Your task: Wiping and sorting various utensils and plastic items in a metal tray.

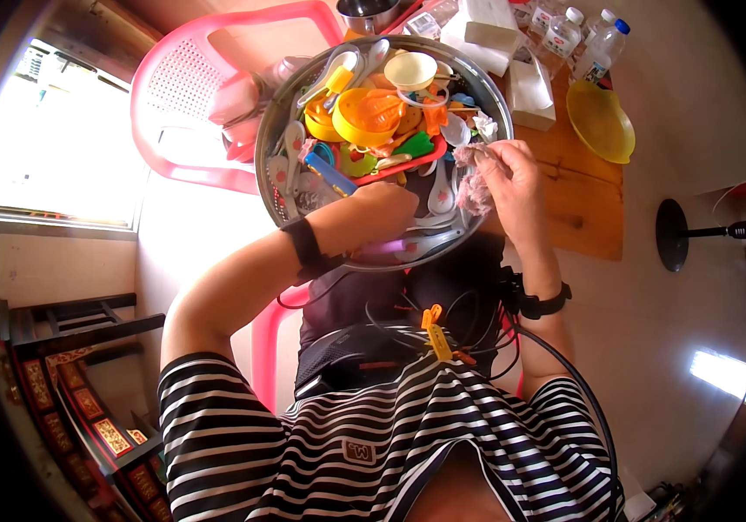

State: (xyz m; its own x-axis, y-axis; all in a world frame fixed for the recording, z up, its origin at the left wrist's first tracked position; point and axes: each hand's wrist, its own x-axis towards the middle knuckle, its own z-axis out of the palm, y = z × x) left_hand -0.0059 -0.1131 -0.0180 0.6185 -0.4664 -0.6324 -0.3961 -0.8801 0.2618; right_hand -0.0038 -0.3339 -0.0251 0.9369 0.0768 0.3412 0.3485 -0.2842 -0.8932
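A large round metal basin [267, 207], perforated at its side, rests over my lap, heaped with spoons and plastic toy pieces. My left hand [389, 205] reaches into its near part. Its fingers are turned away and hidden, so its hold is unclear. A blue stick-shaped piece with a yellow edge [330, 175] lies right beside that hand. At the right rim, my right hand [515, 176] pinches a fluffy pinkish cloth [474, 192], which hangs inside the rim. Near it lies a white spoon with a red print [440, 192]. Yellow bowls [363, 134] and a red tray [405, 166] sit in the pile.
A wooden table [581, 209] at the right bears plastic bottles [562, 36], a white box [531, 94] and a yellow plate [600, 122]. A pink plastic chair [171, 98] stands at the far left. Black cables [559, 355] run over my right side. A black round stand base [671, 235] is farther right.
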